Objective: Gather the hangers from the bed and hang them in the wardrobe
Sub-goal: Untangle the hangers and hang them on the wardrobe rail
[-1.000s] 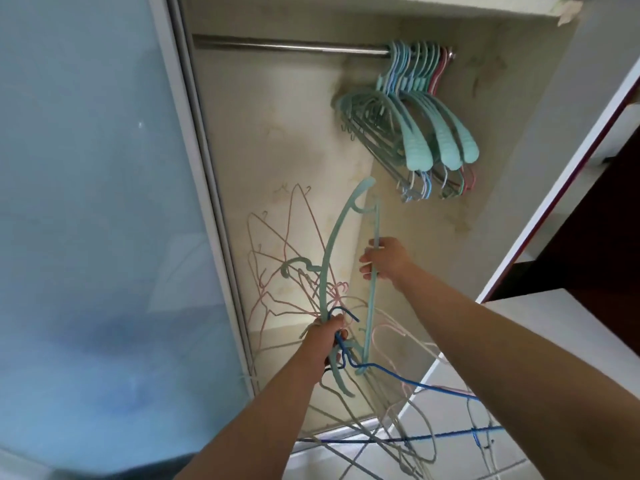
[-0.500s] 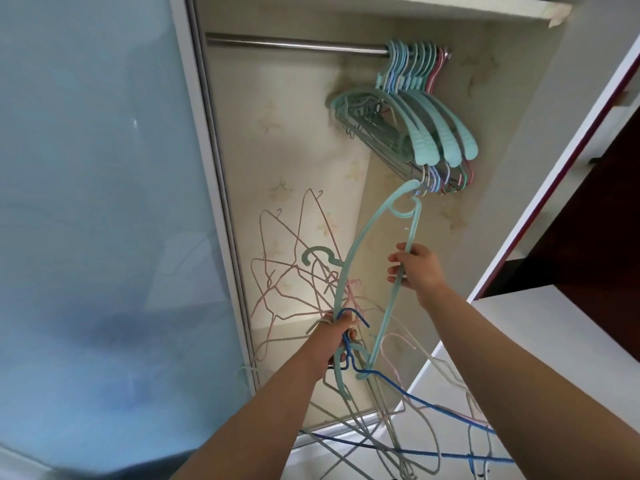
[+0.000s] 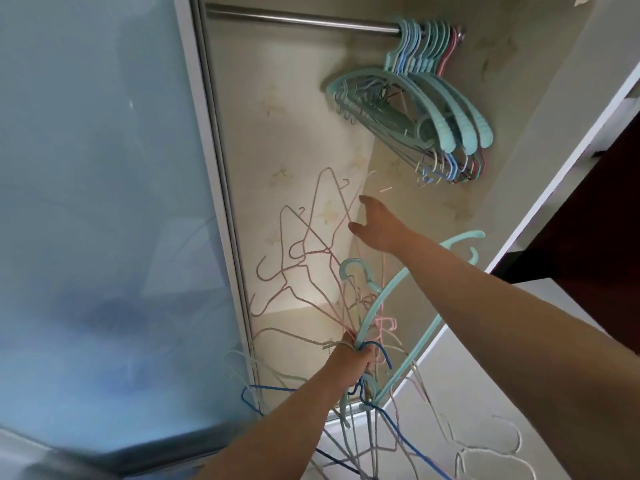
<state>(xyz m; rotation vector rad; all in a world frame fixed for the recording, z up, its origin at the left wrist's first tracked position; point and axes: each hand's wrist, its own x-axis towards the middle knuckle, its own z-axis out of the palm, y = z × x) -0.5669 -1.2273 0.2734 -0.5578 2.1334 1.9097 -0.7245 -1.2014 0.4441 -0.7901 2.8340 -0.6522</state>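
Observation:
My left hand [image 3: 356, 362] grips a tangled bundle of hangers [image 3: 311, 271] in front of the open wardrobe: pink, white and blue wire ones and a teal plastic hanger [image 3: 398, 292] that leans right under my right forearm. My right hand [image 3: 375, 226] is stretched out with straight fingers beside a pink wire hanger at the top of the bundle, holding nothing. On the metal rail [image 3: 301, 20], at its right end, hang several teal, blue and pink hangers [image 3: 426, 98].
A frosted blue-grey sliding door [image 3: 97, 202] covers the wardrobe's left side. The wardrobe's white right wall [image 3: 554, 98] and a dark red-brown door edge [image 3: 588, 188] stand at right. A white surface [image 3: 519, 358] lies below right.
My right hand has let go of the teal plastic hanger, which dropped to lean right, and has moved left toward the pink wire hangers. My left hand keeps its grip on the bundle.

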